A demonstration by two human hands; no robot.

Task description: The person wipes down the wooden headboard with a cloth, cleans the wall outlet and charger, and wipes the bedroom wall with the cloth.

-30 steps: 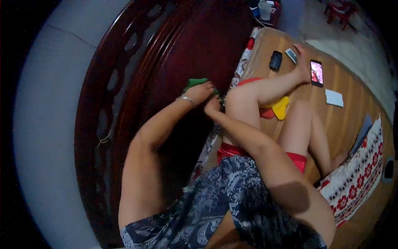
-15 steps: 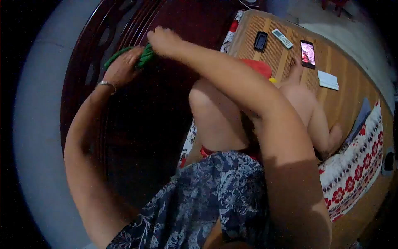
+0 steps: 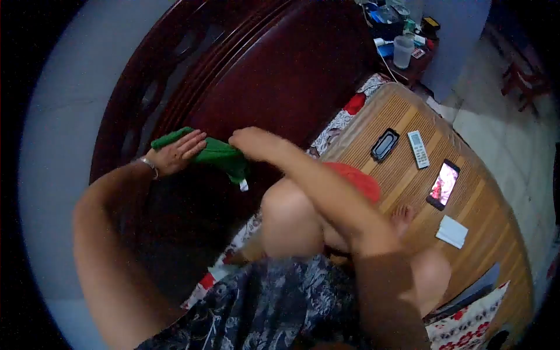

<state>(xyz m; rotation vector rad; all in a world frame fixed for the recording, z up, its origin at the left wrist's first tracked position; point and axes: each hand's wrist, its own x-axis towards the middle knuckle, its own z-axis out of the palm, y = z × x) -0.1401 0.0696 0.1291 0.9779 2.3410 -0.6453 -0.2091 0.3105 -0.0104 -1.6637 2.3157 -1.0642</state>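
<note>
A green cloth (image 3: 220,154) stretches between my two hands in front of the dark red-brown headboard (image 3: 274,64). A small white tag dangles from its lower right corner. My left hand (image 3: 175,154), with a bracelet at the wrist, has its fingers straight and together across the left part of the cloth. Its thumb is hidden, and some green shows beyond the fingers. At the cloth's upper right edge, my right hand (image 3: 252,143) is closed, pinching the fabric; its fingertips are partly hidden.
My bent legs rest on a bamboo-like mat (image 3: 402,111), near something red (image 3: 356,179). On the mat lie a black case (image 3: 385,144), a white remote control (image 3: 418,149), a lit phone (image 3: 443,184) and white folded paper (image 3: 452,231). A cluttered side table (image 3: 415,71) stands at the back.
The view has shifted, bringing the side table into sight. The green cloth was bunched and is now spread, its tag showing. My left fingers have straightened, and my hands are slightly farther apart.
</note>
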